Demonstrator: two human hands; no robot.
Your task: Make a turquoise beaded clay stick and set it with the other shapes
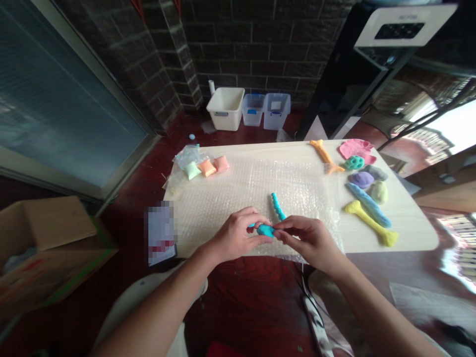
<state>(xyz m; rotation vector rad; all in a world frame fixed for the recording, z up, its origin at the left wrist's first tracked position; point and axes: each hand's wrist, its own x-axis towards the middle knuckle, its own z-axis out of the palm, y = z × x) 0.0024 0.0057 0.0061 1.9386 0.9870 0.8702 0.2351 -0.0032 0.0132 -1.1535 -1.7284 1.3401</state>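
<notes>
A lump of turquoise modelling clay (265,230) is held between my two hands, above the near edge of the table. My left hand (241,234) grips it from the left between thumb and fingers. From the right, the thumb and fingertips of my right hand (310,240) pinch its end. Just beyond my hands, a row of turquoise clay beads (277,206) lies on the bubble wrap (238,191), its near end partly hidden behind my right hand.
Green, orange and pink clay packets (207,167) lie at the table's far left. To the right are an orange bone shape (323,154), a yellow bone shape (372,223), a blue clay stick (369,204) and several other clay pieces. Storage bins (226,109) stand beyond the table (416,228).
</notes>
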